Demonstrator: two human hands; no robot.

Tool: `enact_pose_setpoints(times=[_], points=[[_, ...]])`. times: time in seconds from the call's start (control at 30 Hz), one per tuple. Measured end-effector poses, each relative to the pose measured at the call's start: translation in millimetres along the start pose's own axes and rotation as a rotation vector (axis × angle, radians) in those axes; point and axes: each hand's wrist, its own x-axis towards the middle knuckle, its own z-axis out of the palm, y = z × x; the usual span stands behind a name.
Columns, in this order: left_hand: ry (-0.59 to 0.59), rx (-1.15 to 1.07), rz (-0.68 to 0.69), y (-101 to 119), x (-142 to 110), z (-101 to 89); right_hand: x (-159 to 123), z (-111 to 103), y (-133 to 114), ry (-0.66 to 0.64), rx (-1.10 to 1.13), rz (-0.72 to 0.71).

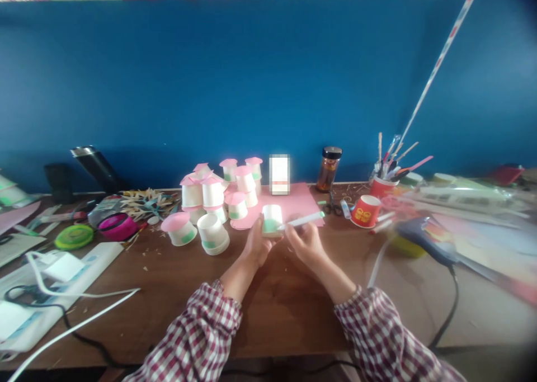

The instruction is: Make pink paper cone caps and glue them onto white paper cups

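My left hand (255,241) grips a small white paper cup (272,213), upside down, with a green patch coloured on its side. A white marker (305,220) with a light green end is pinched in my right hand (307,240). Its tip meets the green patch or lies very close to it; I cannot tell which. Under and behind the cup lies a pink paper sheet (300,197). Left of my hands stand several similar cups with pink paper tops (213,192), some stacked, and a cup without a top (213,232), also marked green.
At right are a red paper cup (366,211), scissors (333,207), a glue gun (425,239) and a red holder (382,187) of brushes. A tea bottle (329,169) stands at the back. Left lie a power strip (90,267), green tape (74,237) and wood sticks (149,204).
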Motion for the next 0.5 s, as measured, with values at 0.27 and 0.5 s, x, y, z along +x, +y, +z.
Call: enact_pose_setpoints(times=[0.27, 0.5], points=[[-0.017, 0.014, 0.018, 0.0, -0.4, -1.2, 0.2, -1.7, 1.6, -0.030, -0.004, 0.001], [-0.028, 0.018, 0.026, 0.0, -1.3, 0.2, 0.2, -1.5, 0.0, -0.029, 0.030, 0.019]])
